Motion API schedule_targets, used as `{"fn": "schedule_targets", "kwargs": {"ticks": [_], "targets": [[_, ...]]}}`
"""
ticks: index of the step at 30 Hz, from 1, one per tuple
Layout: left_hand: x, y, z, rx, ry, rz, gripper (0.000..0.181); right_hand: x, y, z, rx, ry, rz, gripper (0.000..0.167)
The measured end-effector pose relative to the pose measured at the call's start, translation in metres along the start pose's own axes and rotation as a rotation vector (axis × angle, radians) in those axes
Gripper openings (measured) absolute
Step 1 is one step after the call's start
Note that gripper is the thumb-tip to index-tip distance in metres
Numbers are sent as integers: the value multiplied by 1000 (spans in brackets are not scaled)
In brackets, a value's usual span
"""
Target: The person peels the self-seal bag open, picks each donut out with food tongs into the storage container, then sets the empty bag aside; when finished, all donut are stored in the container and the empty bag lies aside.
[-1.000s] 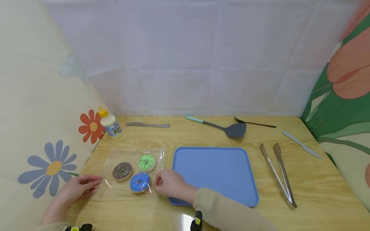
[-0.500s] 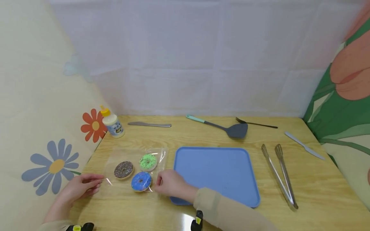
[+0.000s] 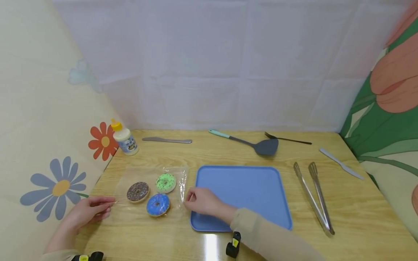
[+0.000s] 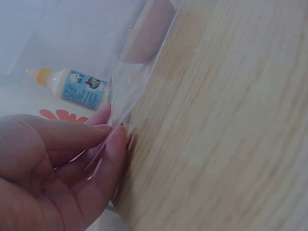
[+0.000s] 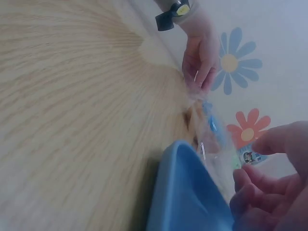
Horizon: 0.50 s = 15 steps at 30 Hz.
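A clear plastic bag (image 3: 177, 208) lies on the left of the table with three donuts showing inside: a brown sprinkled donut (image 3: 138, 192), a green donut (image 3: 165, 183) and a blue donut (image 3: 158, 205). At the bag's left edge, my left hand (image 3: 89, 212) pinches the plastic between thumb and fingers; the left wrist view shows the film (image 4: 126, 98) stretched from the fingertips. My right hand (image 3: 204, 201) is over the left rim of the blue tray (image 3: 241, 192), beside the bag's right edge. Its thumb and forefinger stand apart in the right wrist view, with nothing visibly held.
Behind the bag stands a yellow-capped squeeze bottle (image 3: 125, 139). A table knife (image 3: 167, 140), a turner (image 3: 248, 143) and a black fork (image 3: 287, 138) lie along the back. Metal tongs (image 3: 315, 199) and another knife (image 3: 341, 163) lie to the right.
My right hand has moved right, away from the bag's lower right part and further over the tray. The left hand keeps its pinch on the bag's left edge.
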State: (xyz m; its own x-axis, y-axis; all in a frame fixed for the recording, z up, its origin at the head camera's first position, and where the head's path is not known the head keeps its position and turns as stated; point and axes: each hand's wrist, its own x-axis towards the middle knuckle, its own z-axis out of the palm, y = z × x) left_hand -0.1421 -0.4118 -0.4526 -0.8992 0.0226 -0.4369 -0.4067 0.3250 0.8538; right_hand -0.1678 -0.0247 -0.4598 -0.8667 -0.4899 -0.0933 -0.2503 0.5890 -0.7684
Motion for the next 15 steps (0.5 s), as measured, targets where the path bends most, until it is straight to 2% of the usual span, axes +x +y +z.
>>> {"fn": "schedule_targets", "kwargs": {"ticks": [3, 6, 9, 12, 15], "targets": [[-1, 2, -1, 13, -1, 9, 29, 7, -10, 2, -48, 21, -2, 18], [0, 3, -1, 26, 6, 11, 27, 11, -20, 8, -189, 9, -1, 23], [0, 5, 0, 54, 14, 10, 25, 13, -25, 13, -294, 3, -1, 19], [-1, 6, 3, 106, 34, 9, 26, 12, -23, 15, -303, 33, -25, 16], [-1, 5, 5, 138, 59, -2, 27, 11, -16, 13, -243, 64, -45, 18]]}}
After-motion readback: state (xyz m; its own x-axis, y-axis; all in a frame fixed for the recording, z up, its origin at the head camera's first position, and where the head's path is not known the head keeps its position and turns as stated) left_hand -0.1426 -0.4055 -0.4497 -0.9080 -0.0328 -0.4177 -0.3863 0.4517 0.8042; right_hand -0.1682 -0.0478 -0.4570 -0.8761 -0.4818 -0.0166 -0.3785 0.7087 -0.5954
